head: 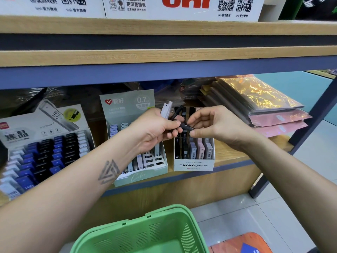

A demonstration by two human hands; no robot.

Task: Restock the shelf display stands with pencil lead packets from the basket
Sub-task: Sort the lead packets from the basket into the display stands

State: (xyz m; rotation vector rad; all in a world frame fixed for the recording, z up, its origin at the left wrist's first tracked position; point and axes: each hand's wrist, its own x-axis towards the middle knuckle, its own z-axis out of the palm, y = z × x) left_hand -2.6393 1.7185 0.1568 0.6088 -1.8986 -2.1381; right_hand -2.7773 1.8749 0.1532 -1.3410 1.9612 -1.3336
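Fingers (195, 133) of both hands pinched on slim black lead packets (184, 125), one white packet (166, 110) alongside.

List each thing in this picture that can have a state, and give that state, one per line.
left hand: grips white and black packets
right hand: pinches a black packet
black packet: held above the MONO stand
MONO stand: partly filled
green stand: slots partly empty
basket: no packets visible

Two bare forearms, no sleeves, watch, rings or gloves visible. Left forearm (87, 181) carries a dark grey tattoo (108, 171) of interlocking triangle outlines near the wrist. Right forearm (284, 172) unmarked. Left hand (155, 127) and right hand (217, 125) bare, nails short, unpainted.
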